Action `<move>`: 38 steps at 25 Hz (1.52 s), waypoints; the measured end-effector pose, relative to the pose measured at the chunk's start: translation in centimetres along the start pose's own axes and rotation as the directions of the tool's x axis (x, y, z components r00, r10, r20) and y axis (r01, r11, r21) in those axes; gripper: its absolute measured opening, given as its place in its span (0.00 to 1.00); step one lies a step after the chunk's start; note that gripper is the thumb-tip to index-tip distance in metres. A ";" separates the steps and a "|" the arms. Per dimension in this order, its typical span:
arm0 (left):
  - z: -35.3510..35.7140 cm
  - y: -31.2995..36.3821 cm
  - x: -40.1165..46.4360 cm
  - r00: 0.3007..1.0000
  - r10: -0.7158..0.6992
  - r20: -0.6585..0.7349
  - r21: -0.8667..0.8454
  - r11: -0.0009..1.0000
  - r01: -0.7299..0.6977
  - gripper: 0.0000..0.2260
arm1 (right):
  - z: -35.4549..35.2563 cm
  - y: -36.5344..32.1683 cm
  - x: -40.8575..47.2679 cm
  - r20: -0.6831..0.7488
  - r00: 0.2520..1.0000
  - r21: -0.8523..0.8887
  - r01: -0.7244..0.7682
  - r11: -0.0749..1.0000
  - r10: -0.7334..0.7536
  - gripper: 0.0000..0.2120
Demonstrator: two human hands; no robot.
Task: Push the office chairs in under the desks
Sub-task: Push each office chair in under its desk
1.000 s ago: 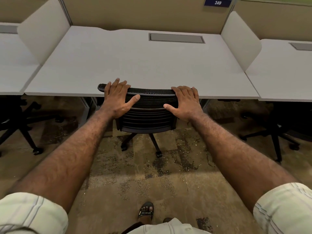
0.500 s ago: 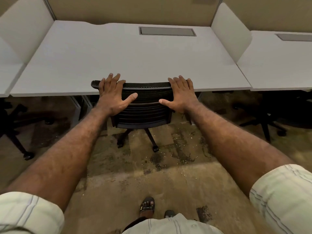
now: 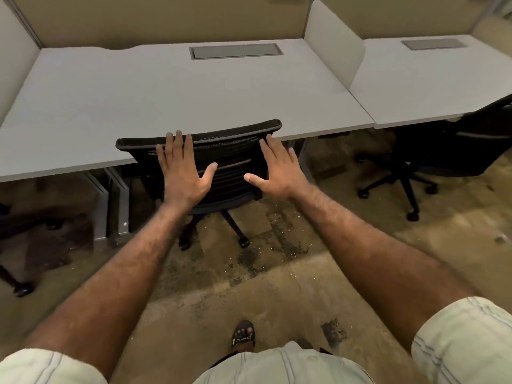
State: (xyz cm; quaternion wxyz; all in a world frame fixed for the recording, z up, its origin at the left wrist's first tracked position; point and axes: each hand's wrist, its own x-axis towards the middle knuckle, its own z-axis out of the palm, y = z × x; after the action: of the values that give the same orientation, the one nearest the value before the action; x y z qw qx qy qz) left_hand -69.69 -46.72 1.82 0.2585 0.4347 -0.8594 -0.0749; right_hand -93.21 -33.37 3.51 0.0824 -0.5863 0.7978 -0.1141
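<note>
A black mesh-backed office chair (image 3: 232, 153) stands at the front edge of the white desk (image 3: 166, 92), its seat hidden under the desktop and its wheeled base showing on the floor. My left hand (image 3: 182, 167) lies flat against the left half of the chair back, fingers spread, fingertips at the top rim. My right hand (image 3: 279, 170) is flat and spread at the right side of the back, fingertips near the top corner. Neither hand is curled around anything.
A second black chair (image 3: 448, 151) sits partly under the neighbouring desk (image 3: 429, 87) on the right. A chair base (image 3: 19, 286) shows at far left. Grey desk legs (image 3: 110, 206) stand left of the chair. White divider panels (image 3: 332, 48) separate the desks. My sandalled foot (image 3: 243, 336) is on the carpet.
My fingers, which were hooked over the chair's top rim, have straightened and both hands have slid lower on the back. The view has swung right, so the chair and desk look tilted.
</note>
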 end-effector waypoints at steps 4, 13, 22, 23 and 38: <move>2.9 5.0 -3.0 0.994 0.113 -0.006 -0.016 0.994 -0.113 0.41 | 1.9 3.4 -5.8 0.051 0.991 -0.023 -0.124 0.992 0.125 0.47; 10.4 17.7 -10.0 0.895 0.328 0.302 -0.196 0.940 -0.278 0.41 | 3.7 14.5 -21.3 0.056 0.893 0.063 -0.449 0.892 0.446 0.44; 16.3 34.3 -17.0 0.684 0.548 0.482 -0.278 0.836 -0.474 0.40 | 2.1 26.0 -37.8 -0.011 0.687 0.156 -0.717 0.679 0.727 0.41; 16.8 36.3 -17.7 0.661 0.566 0.491 -0.284 0.822 -0.493 0.40 | 1.9 27.4 -39.6 -0.016 0.662 0.165 -0.737 0.655 0.749 0.41; 25.7 59.3 -24.3 0.446 0.699 0.559 -0.369 0.692 -0.621 0.39 | -0.2 43.3 -57.7 -0.048 0.454 0.256 -0.855 0.450 0.890 0.41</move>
State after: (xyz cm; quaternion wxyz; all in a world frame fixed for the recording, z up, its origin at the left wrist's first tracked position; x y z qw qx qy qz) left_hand -112.92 6.17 -8.42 -0.0321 -0.0060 -0.9858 -0.1647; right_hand -115.71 34.14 -8.51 0.1158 -0.0674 0.9738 -0.1838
